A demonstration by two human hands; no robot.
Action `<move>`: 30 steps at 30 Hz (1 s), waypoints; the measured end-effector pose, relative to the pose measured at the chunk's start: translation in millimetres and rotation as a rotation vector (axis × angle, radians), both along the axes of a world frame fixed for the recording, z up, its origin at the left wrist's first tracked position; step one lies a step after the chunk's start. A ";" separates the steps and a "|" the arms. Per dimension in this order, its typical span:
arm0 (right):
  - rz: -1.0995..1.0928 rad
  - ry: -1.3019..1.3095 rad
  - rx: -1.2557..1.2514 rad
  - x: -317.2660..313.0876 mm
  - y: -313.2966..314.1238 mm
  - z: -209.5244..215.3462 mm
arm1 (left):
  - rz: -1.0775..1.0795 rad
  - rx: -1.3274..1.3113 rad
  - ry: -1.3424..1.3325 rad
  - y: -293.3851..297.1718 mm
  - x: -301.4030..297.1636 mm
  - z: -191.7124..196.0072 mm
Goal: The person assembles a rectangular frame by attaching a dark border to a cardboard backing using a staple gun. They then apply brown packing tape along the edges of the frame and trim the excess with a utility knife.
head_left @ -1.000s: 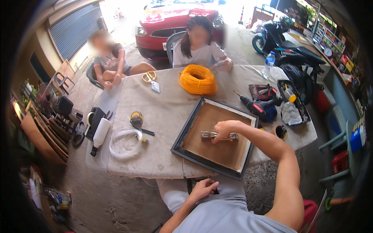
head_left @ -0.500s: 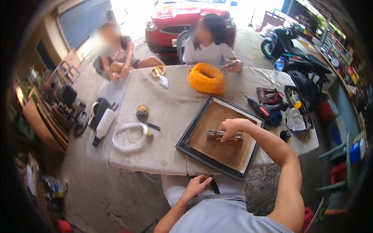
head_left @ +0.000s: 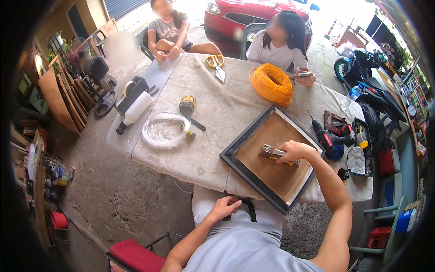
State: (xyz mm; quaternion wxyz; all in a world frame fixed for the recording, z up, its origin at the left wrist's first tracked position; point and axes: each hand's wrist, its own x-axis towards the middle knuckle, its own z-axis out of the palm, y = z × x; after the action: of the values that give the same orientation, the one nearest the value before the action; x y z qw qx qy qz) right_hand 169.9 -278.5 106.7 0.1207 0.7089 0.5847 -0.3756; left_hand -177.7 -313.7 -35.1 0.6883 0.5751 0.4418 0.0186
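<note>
Right hand (head_left: 297,152) wraps a metal staple gun (head_left: 276,155), pressed onto the backing of a dark picture frame (head_left: 272,158) lying flat on the counter (head_left: 226,113). Gun likely heavy, rigid; best held by its handle. Left hand (head_left: 224,208) rests loosely curled in the lap, holding nothing.

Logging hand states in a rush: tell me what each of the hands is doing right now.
Left hand: open, resting on the person's lap, holding nothing.
Right hand: closed on the staple gun over the picture frame.

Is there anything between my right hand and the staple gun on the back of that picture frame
Nothing visible. The right hand is already closed over the staple gun, which rests on the brown backing inside the dark picture frame. The left hand sits apart, below the table edge at the lap.
</note>
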 end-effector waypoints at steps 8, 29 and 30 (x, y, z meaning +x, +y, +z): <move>-0.028 0.023 0.001 0.3 0.2 0.2 | -0.184 0.121 0.079 8.2 18.1 -6.7; 0.021 0.037 0.127 5.5 -4.1 -10.4 | -0.105 0.109 0.059 9.3 14.9 -17.6; -0.003 0.048 0.101 4.8 -2.9 -4.9 | -0.091 0.117 0.055 8.4 14.7 -19.9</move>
State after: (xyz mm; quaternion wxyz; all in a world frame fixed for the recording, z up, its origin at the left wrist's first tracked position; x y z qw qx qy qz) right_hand 174.7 -281.4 101.8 0.0703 0.7057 0.6047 -0.3625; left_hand -163.1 -305.3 -55.0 0.6411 0.6343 0.4320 -0.0029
